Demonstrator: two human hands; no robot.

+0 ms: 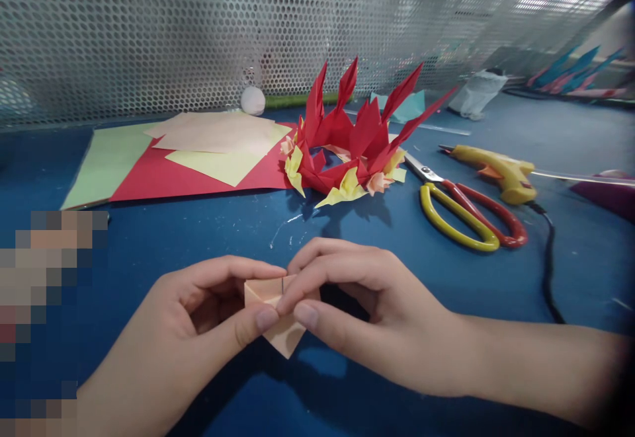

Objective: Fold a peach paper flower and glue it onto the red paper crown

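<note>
A small folded peach paper (288, 339) is held between both hands, low in the middle of the head view, its pointed end toward me. My left hand (198, 324) pinches its left side, thumb in front and index finger along the top edge. From the right, my right hand (362, 298) grips it, with fingers over the upper part and the thumb at the front edge. The fingers cover part of the folds. Beyond the hands stands a red folded-paper crown (337, 129) with yellow and peach paper pieces around its base.
Peach, yellow, green and red sheets (208, 143) lie at the back left. Scissors (466, 215) and a yellow glue gun (501, 169) with a black cord rest at the right. A perforated metal panel (149, 34) borders the blue table (218, 225).
</note>
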